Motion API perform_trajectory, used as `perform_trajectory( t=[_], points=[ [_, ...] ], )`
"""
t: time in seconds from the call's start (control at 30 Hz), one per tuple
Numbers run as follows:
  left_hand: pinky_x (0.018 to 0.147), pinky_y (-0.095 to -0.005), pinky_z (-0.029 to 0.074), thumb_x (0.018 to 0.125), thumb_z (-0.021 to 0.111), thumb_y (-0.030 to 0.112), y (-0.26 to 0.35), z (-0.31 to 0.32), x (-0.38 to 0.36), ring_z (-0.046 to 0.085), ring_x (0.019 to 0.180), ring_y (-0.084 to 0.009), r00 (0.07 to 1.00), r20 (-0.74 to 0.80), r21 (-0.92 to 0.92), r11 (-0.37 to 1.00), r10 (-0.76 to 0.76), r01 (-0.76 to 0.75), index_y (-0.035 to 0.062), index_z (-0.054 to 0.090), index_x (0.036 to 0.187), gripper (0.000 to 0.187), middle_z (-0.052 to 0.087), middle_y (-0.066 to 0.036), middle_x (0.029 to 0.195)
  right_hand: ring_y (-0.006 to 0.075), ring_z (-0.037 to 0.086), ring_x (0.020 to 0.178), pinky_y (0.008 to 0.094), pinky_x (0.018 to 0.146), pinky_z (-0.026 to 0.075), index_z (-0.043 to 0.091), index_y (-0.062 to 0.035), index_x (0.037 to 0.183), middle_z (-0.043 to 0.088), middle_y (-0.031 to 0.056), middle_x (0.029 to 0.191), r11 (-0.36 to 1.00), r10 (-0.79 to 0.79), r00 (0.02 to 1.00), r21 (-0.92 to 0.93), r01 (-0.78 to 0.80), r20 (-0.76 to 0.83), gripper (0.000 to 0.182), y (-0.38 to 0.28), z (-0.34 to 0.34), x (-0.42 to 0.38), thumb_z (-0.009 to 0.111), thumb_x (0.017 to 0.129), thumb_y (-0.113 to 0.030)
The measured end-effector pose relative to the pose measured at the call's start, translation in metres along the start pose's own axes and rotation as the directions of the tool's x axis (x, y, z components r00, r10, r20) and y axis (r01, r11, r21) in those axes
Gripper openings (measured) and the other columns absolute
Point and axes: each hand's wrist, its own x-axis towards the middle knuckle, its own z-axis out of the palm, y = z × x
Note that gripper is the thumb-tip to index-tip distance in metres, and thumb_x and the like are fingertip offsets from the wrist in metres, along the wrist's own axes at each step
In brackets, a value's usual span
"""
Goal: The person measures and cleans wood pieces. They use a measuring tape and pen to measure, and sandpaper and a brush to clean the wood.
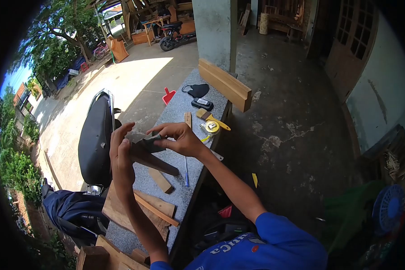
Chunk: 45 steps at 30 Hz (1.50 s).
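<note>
My left hand is raised over the bench with its fingers curled at the upper end of a dark brown wooden piece. The piece slants down to the right, towards the granite-topped bench. Pinched in my right hand is a dark grey-green folded sheet that looks like sandpaper, close to the wood's upper end. A blue pen and a small wood block lie just beyond the piece. Part of my left fingers' grip is hidden.
Along the bench lie a tape measure, a yellow-handled brush, a black case, a black mask and a long wooden beam overhanging the edge. Boards lie nearer me. A motorbike seat stands left.
</note>
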Motion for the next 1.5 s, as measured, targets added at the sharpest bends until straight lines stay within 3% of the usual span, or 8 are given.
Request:
perform_trajectory(
  t=[0.13, 0.27, 0.53, 0.73, 1.07, 1.17, 1.23, 1.5],
  points=[
    [0.087, -0.0329, 0.036, 0.078, 0.034, 0.021, -0.022, -0.011, 0.016, 0.05, 0.098, -0.0243, 0.986, -0.058, 0.059, 0.986, 0.159, -0.155, -0.0021, 0.05, 0.108, 0.041, 0.054, -0.015, 0.1, 0.0227, 0.054, 0.103, 0.032, 0.083, 0.045, 0.042, -0.0033, 0.068, 0.055, 0.0179, 0.111, 0.978, -0.057, 0.99, -0.205, 0.029, -0.133, 0.018, 0.006, 0.008, -0.015, 0.06, 0.067, -0.002],
    [0.068, -0.0282, 0.046, 0.08, 0.03, 0.014, -0.024, 0.014, 0.022, 0.057, 0.073, -0.0186, 0.945, -0.325, -0.503, 0.842, 0.023, -0.193, -0.0069, 0.048, 0.11, 0.04, 0.059, -0.016, 0.083, 0.0227, 0.052, 0.106, 0.0306, 0.085, 0.041, 0.04, -0.0019, 0.074, 0.054, 0.0208, 0.11, 0.92, 0.334, 0.942, -0.225, -0.32, 0.027, 0.015, 0.012, 0.039, -0.04, 0.053, 0.066, -0.002],
    [0.043, -0.0188, 0.034, 0.082, 0.032, 0.013, -0.042, 0.005, 0.023, 0.039, 0.046, -0.0066, 0.96, -0.278, -0.52, 0.846, -0.038, -0.117, -0.0046, 0.051, 0.097, 0.03, 0.042, -0.003, 0.058, 0.0196, 0.054, 0.096, 0.0319, 0.085, 0.04, 0.035, -0.0027, 0.088, 0.055, 0.0181, 0.107, 0.988, 0.109, 0.894, 0.149, -0.048, -0.434, 0.01, 0.041, 0.056, -0.044, 0.041, 0.08, -0.002],
    [0.041, -0.0183, 0.031, 0.082, 0.037, 0.013, -0.032, 0.022, 0.022, 0.037, 0.044, -0.0061, 0.946, -0.319, -0.484, 0.868, -0.061, -0.107, -0.0019, 0.051, 0.087, 0.022, 0.04, -0.001, 0.055, 0.0237, 0.042, 0.112, 0.0334, 0.095, 0.03, 0.03, -0.0054, 0.126, 0.041, 0.0147, 0.121, 0.983, 0.181, 0.983, 0.0, -0.181, -0.016, 0.053, 0.03, 0.071, -0.023, 0.053, 0.083, -0.026],
    [0.04, -0.0187, 0.031, 0.081, 0.035, 0.012, -0.029, 0.018, 0.011, 0.036, 0.043, -0.0065, 0.932, -0.353, -0.554, 0.821, -0.079, -0.14, -0.0006, 0.05, 0.082, 0.019, 0.039, -0.002, 0.053, 0.03, 0.017, 0.13, 0.0338, 0.105, 0.012, 0.025, 0.0044, 0.131, 0.019, 0.023, 0.138, 0.991, 0.063, 0.987, 0.125, -0.044, -0.15, 0.057, 0.008, 0.092, -0.003, 0.025, 0.089, -0.035],
    [0.04, -0.0188, 0.031, 0.081, 0.035, 0.011, -0.032, 0.015, 0.008, 0.035, 0.042, -0.0068, 0.922, -0.37, -0.574, 0.809, -0.117, -0.128, -0.0003, 0.049, 0.082, 0.018, 0.038, -0.002, 0.053, 0.029, 0.018, 0.129, 0.0317, 0.105, 0.013, 0.028, 0.0057, 0.129, 0.019, 0.023, 0.137, 0.912, 0.342, 0.922, 0.3, -0.28, -0.18, 0.056, 0.043, 0.08, 0.004, 0.025, 0.089, -0.033],
    [0.04, -0.0188, 0.031, 0.081, 0.035, 0.012, -0.033, 0.014, 0.009, 0.035, 0.043, -0.0068, 0.92, -0.381, -0.558, 0.816, -0.093, -0.149, 0.0001, 0.049, 0.082, 0.018, 0.038, -0.002, 0.053, 0.0269, 0.017, 0.13, 0.0303, 0.105, 0.012, 0.029, 0.0054, 0.129, 0.017, 0.0227, 0.138, 0.91, 0.414, 0.91, 0.017, -0.415, 0.033, 0.054, 0.063, 0.061, -0.02, 0.024, 0.089, -0.031],
    [0.041, -0.0189, 0.031, 0.081, 0.037, 0.013, -0.031, 0.021, 0.013, 0.036, 0.045, -0.0068, 0.938, -0.336, -0.568, 0.813, -0.088, -0.127, 0.0, 0.049, 0.083, 0.018, 0.038, -0.002, 0.055, 0.0238, 0.012, 0.131, 0.0312, 0.106, 0.007, 0.014, 0.0009, 0.135, 0.013, 0.0157, 0.141, 0.964, 0.206, 0.974, 0.192, -0.185, -0.096, 0.054, 0.012, 0.088, -0.025, 0.018, 0.09, -0.028]
  ],
)
